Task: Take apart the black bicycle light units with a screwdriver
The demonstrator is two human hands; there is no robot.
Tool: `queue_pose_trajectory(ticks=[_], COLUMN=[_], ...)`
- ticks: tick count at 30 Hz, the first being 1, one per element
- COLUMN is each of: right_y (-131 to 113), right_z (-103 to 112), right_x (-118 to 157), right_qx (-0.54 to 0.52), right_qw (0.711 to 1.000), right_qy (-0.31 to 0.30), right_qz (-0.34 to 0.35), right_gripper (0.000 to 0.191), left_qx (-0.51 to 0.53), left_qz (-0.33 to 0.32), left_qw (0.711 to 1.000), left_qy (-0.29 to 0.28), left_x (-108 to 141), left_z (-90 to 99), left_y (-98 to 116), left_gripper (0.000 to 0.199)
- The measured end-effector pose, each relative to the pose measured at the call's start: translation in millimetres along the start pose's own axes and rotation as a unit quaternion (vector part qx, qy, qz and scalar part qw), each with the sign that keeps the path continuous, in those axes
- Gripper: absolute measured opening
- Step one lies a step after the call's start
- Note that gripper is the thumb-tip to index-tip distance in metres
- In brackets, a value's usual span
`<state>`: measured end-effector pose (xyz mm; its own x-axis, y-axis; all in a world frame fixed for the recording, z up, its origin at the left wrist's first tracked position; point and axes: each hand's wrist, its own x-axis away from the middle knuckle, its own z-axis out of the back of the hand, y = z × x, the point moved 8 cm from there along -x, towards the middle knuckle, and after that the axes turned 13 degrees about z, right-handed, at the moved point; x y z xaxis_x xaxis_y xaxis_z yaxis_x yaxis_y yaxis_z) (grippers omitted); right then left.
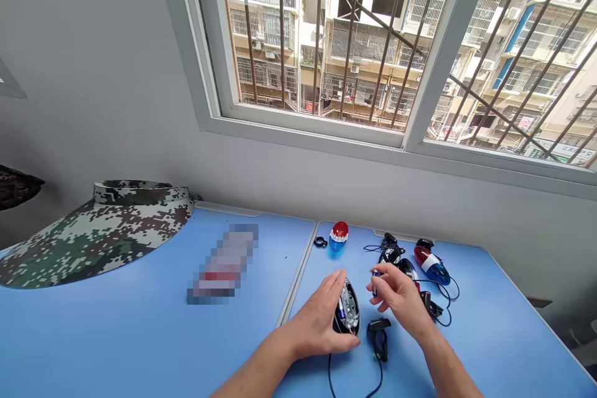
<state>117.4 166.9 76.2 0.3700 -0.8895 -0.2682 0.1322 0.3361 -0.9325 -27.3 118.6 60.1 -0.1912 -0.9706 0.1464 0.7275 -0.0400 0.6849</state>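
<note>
My left hand (pixel 317 320) is closed around the side of a black oval light housing (pixel 349 314), its inside facing up. A battery (pixel 342 310) seems to lie within the housing, along its left side. To the right, my right hand (pixel 401 295) pinches a small dark purple battery (pixel 375 283) between thumb and fingers, held apart from the housing. A black clamp-like switch (pixel 379 337) rests on the table below my right hand, with a thin cable running off towards the bottom edge. Behind the housing stands a red and blue lens cover (pixel 339 236).
A black ring clamp (pixel 320 242) lies beside the lens cover. At right are a red and blue light (pixel 432 265) and tangled black cables and clamps (pixel 392 253). A camouflage visor (pixel 135 224) and a blurred-out object (pixel 224 267) lie on the left of the blue table (pixel 140 342).
</note>
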Motion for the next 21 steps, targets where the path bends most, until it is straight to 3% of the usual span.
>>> queue_pose_trajectory(ticks=[3,9,12,16,21], right_y=[-1.4,-21.7,-26.5,-21.9,-10.1], right_z=[0.5,-2.4,-11.3,-30.0,-50.8], right_x=[-24.2,-102.5,-132.8,-152.1,-154.9], right_qx=[0.035,0.176,0.246,0.322,0.396], right_qw=[0.999,0.980,0.956,0.920,0.876], right_qy=[0.001,-0.022,-0.042,-0.085,-0.141], right_qz=[-0.002,0.095,0.155,0.206,0.236], right_gripper=[0.038,0.009,0.014,0.026,0.035], left_qx=[0.006,0.006,0.010,0.017,0.004], left_qz=[-0.004,0.013,0.017,0.022,0.030], left_qw=[1.000,1.000,0.999,0.999,0.999], left_qy=[-0.003,-0.019,-0.031,-0.037,-0.037], left_x=[0.9,1.6,2.6,1.7,0.0], left_z=[1.3,0.4,0.1,-0.3,-1.7], left_y=[2.6,2.4,2.6,-0.2,-2.2], left_gripper=[0.109,0.110,0.111,0.114,0.115])
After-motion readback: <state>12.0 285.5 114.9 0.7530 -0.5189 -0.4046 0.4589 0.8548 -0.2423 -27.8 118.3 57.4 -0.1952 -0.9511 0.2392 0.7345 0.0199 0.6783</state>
